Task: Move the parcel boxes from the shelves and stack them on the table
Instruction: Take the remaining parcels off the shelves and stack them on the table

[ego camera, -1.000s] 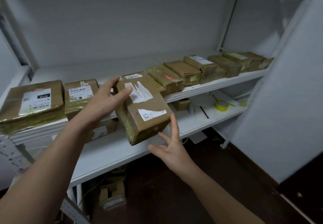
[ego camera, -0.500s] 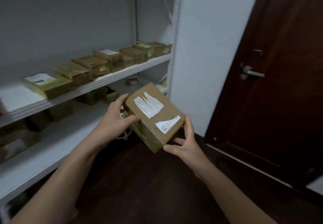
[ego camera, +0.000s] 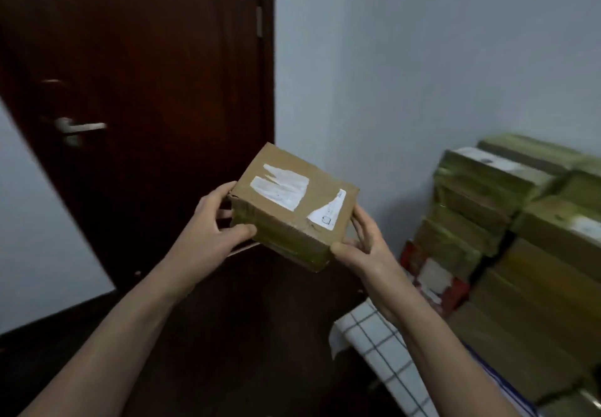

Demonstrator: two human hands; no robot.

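A: Location of the cardboard parcel box [ego camera: 292,208]?

B: Held in mid-air in front of the dark wooden door [ego camera: 146,58], at its lower right edge. Tilted, torn white labels up.

A: Grip status?

B: Clamped at both ends. Left hand [ego camera: 211,224] curled round the end nearer the door handle [ego camera: 81,127]; right hand [ego camera: 361,247] curled round the far end.

A: Elsewhere?

B: Right of the door, well apart: stacked parcels [ego camera: 487,205] on the cloth-covered table [ego camera: 374,351].
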